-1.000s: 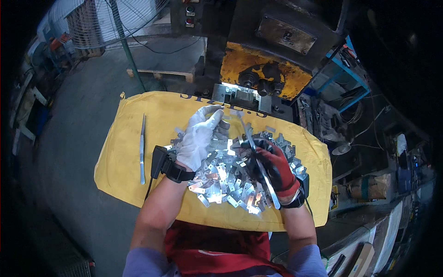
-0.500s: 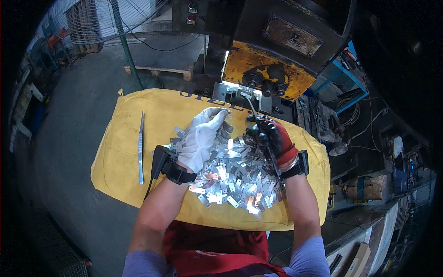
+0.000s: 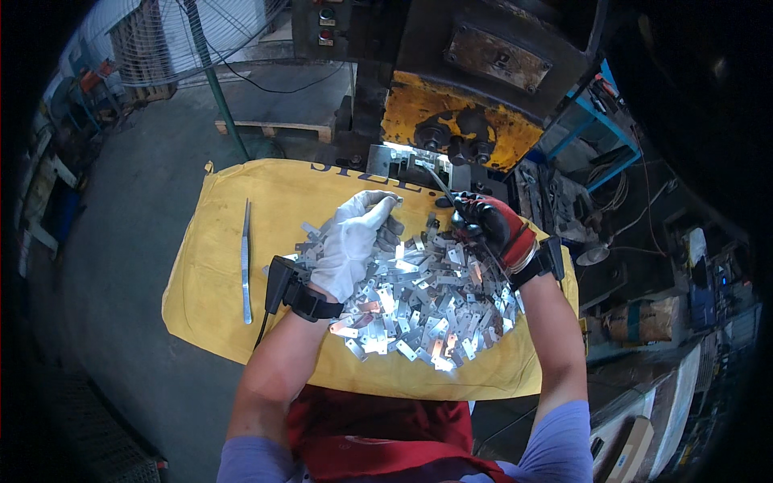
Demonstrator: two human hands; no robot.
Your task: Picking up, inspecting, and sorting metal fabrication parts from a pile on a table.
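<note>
My left hand (image 3: 354, 237), in a white glove, is closed above the left side of a pile of small flat metal plates (image 3: 419, 302) with holes. A small metal plate (image 3: 398, 202) shows at its pinched thumb and fingertip, mostly hidden. In a black and red glove, my right hand (image 3: 489, 225) is wrapped around long metal tweezers (image 3: 439, 182). Their tip reaches into the lit die area (image 3: 400, 161) of the press, at a small bright piece. A second pair of tweezers (image 3: 245, 262) lies on the yellow sheet left of the pile.
The yellow sheet (image 3: 209, 290) covers the work surface in front of me. Beyond it stands a dark press with a worn yellow ram (image 3: 403, 109). A wire fan guard (image 3: 177, 40) on a green pole is at the far left; a blue rack (image 3: 604, 149) stands right.
My right hand has shifted to the right and slightly down, its forearm swinging outward, with the tweezers' tip still at the die. The left hand stays nearly in place.
</note>
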